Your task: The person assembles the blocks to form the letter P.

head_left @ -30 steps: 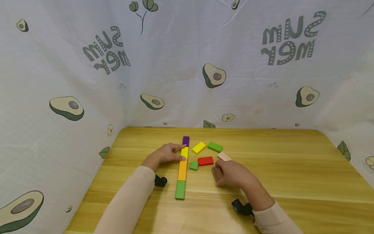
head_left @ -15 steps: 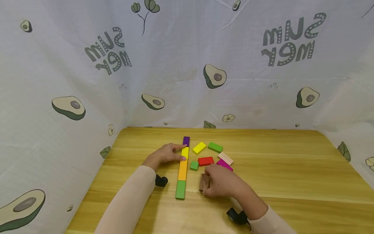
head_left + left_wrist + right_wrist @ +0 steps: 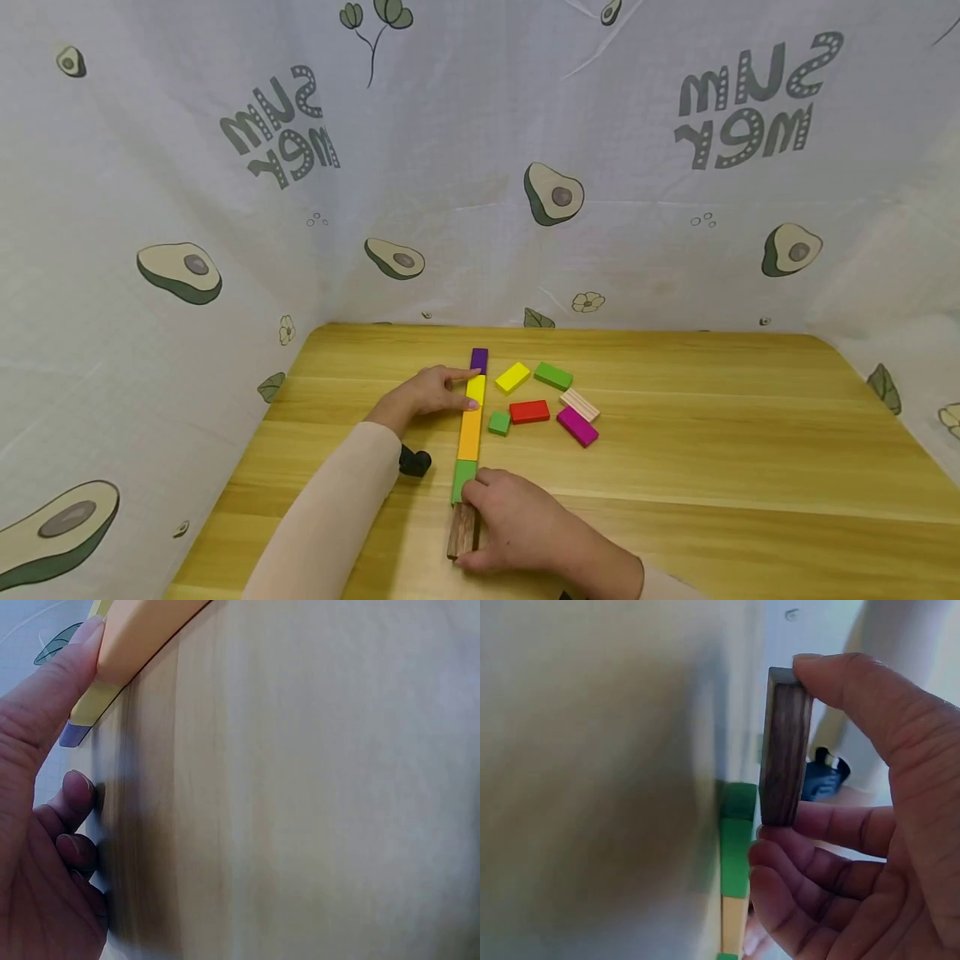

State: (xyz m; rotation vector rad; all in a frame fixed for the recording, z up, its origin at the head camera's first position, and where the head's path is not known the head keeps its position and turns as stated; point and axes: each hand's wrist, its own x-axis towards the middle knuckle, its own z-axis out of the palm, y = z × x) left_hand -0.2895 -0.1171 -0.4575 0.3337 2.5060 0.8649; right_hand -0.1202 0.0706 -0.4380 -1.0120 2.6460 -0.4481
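A row of end-to-end blocks runs toward the front: purple, yellow, orange and green. My left hand touches the row from the left, a fingertip by the purple-yellow joint and the thumb by the yellow-orange one; in the left wrist view the thumb lies against the orange block. At the row's front end my right hand pinches a dark brown block beside the green one. The right wrist view shows the brown block between thumb and fingers.
Right of the row lie a yellow block, a green block, a red block, a small green block, a striped wooden block and a magenta block. A patterned cloth hangs behind the table.
My right hand has carried the brown block left and toward the front, from beside the magenta block to the row's front end. The magenta block has come into full view. My left hand stays in place.
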